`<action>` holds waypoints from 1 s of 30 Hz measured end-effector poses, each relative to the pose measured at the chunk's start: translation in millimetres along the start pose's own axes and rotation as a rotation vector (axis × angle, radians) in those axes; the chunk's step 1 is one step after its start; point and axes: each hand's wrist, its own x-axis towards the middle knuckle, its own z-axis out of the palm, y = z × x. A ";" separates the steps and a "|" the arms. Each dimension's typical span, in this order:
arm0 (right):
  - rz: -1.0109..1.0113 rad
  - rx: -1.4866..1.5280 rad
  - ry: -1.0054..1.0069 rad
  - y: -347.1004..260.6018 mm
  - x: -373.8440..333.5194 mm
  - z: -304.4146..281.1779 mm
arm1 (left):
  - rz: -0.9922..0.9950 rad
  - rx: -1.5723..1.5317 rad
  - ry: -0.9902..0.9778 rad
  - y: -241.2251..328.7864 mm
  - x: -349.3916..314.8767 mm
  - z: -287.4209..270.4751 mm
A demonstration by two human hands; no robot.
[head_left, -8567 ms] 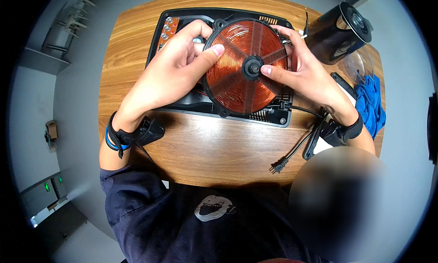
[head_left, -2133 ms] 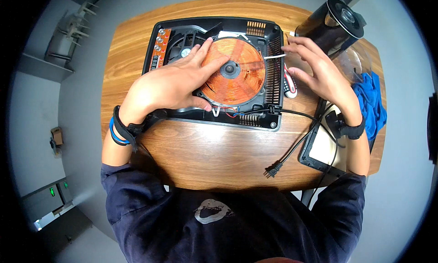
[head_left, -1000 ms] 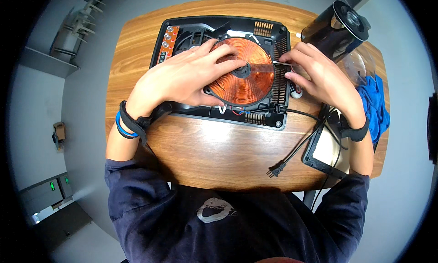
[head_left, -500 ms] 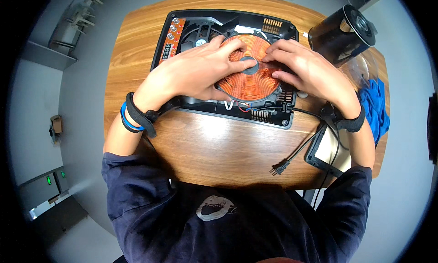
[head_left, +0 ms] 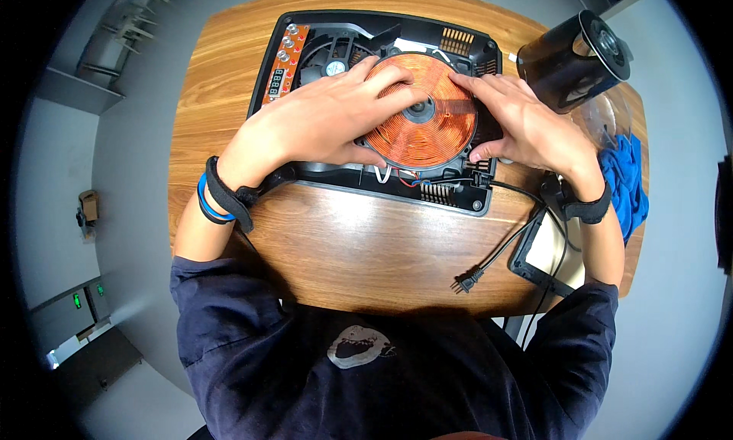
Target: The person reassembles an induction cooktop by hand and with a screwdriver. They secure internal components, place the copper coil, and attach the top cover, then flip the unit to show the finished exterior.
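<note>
Orange control board (head_left: 284, 62) with round buttons sits at the left end of an opened induction cooker base (head_left: 363, 184), which lies on the wood-grain counter (head_left: 359, 245). Cooling fan (head_left: 334, 67) is next to it. Left hand (head_left: 324, 119) is open, fingers spread on top of the coil, thumb at its lower left rim, not closed around anything. Copper induction coil (head_left: 439, 140) is in the right half of the base, dark hub in its middle. White wire loop (head_left: 382, 176) shows below the coil's near edge. Right hand (head_left: 521, 125) is half-open, thumb and fingers wide apart at the coil's right rim; can't tell if there's any real grip. Power cord (head_left: 519, 188) exits the base's right side; its plug (head_left: 468, 279) lies near the counter's front edge. Black-framed panel (head_left: 540, 249) is right of the plug, partly behind the right forearm. Beyond: black canister (head_left: 561, 66), clear container (head_left: 611, 115) beside it, then crumpled blue cloth (head_left: 626, 186).
</note>
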 end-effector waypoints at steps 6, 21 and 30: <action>0.057 -0.064 -0.042 -11.2 2.7 -3.3 | 0.037 0.070 0.004 -1.9 -3.2 4.0; 0.099 -0.065 -0.034 -27.3 11.5 -9.2 | -0.069 0.050 -0.111 -4.1 -18.3 -3.6; 0.133 -0.105 -0.121 -24.8 20.2 -10.4 | -0.050 -0.005 -0.025 -10.8 -21.4 6.1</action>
